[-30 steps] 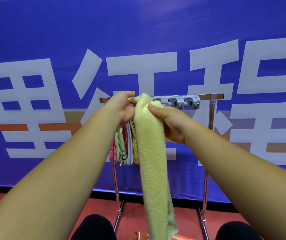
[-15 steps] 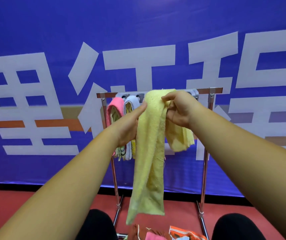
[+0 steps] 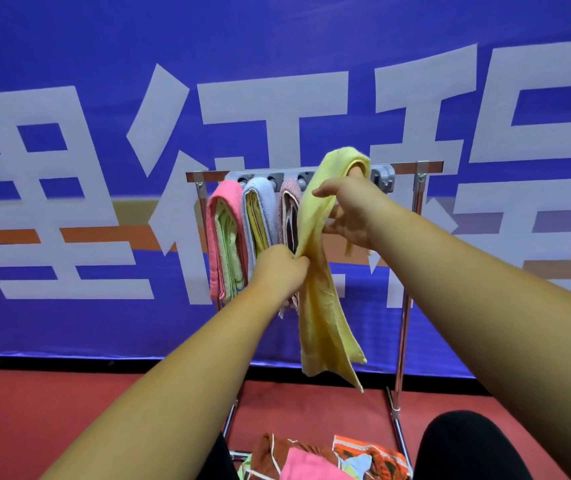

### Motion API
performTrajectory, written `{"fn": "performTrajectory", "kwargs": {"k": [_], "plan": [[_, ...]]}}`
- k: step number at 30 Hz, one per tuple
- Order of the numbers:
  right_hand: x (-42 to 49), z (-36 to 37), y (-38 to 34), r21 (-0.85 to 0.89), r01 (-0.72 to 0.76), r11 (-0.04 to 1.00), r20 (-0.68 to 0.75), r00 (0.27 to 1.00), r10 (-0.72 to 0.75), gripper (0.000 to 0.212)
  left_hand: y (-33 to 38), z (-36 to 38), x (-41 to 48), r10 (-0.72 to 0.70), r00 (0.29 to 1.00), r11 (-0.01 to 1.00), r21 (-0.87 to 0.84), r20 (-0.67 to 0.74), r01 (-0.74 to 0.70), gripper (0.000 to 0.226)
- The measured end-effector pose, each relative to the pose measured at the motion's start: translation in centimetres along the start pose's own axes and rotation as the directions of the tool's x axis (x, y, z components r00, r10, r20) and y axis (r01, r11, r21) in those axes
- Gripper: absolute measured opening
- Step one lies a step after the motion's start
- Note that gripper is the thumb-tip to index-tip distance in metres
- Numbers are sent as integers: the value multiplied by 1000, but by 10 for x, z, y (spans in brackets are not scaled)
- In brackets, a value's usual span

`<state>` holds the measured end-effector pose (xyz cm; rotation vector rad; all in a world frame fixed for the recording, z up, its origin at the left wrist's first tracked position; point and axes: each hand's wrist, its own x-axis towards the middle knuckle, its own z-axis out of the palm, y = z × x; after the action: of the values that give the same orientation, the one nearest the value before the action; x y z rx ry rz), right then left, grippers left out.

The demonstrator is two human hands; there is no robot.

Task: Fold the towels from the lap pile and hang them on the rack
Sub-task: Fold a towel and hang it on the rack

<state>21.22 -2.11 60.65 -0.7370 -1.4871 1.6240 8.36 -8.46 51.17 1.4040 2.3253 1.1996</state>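
A long pale yellow towel [image 3: 322, 306] is draped over my right hand [image 3: 349, 213], one finger poking up under its top fold in front of the rack's grey hook strip [image 3: 382, 174]. My left hand [image 3: 277, 268] pinches the towel's near edge lower down. The metal rack [image 3: 419, 168] stands ahead. Pink [image 3: 221, 230], light blue [image 3: 261, 216] and speckled pink [image 3: 289, 209] folded towels hang on its left hooks. The lap pile [image 3: 311, 459] of brown, pink and orange cloths lies between my knees.
A blue banner with large white characters [image 3: 69, 202] fills the wall behind the rack. The floor [image 3: 52, 410] is red. My knees in black trousers [image 3: 467, 445] frame the pile. The rack's right post [image 3: 403, 306] runs down beside the hanging towel.
The yellow towel went from held up by both hands to draped over my raised right hand. My left hand slid down its edge. The view tilted down, showing the lap pile.
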Motion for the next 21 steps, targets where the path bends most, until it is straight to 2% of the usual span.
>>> {"fn": "performTrajectory", "kwargs": {"k": [3,6,7,11,14,15,19,21], "plan": [[3,-6,5,-16,-1,1000,-65,998,0,56,2,-1,-7,0,1000,999,-40,-2,0,33],[3,-11,8,-42,-19,999,-101,995,14,69,7,0,-17,-18,1000,985,-170,25,22,29],[3,-12,9,-47,-21,999,-109,994,16,67,9,2,-19,-13,999,981,-191,39,20,29],[6,-13,13,2,-23,1000,-101,995,24,60,10,14,-25,-36,976,962,-255,217,93,24],[8,-12,12,22,0,1000,-74,997,1,58,7,17,-25,-33,925,968,-217,378,123,8],[9,-11,12,30,6,1000,-72,997,-4,59,6,15,-24,-58,921,973,-185,386,139,14],[16,-12,10,78,15,997,-87,996,-8,71,8,-4,-13,-136,949,991,24,285,135,26],[17,-14,9,109,17,994,-78,997,-8,70,4,-14,0,-91,966,992,103,242,67,45]]}}
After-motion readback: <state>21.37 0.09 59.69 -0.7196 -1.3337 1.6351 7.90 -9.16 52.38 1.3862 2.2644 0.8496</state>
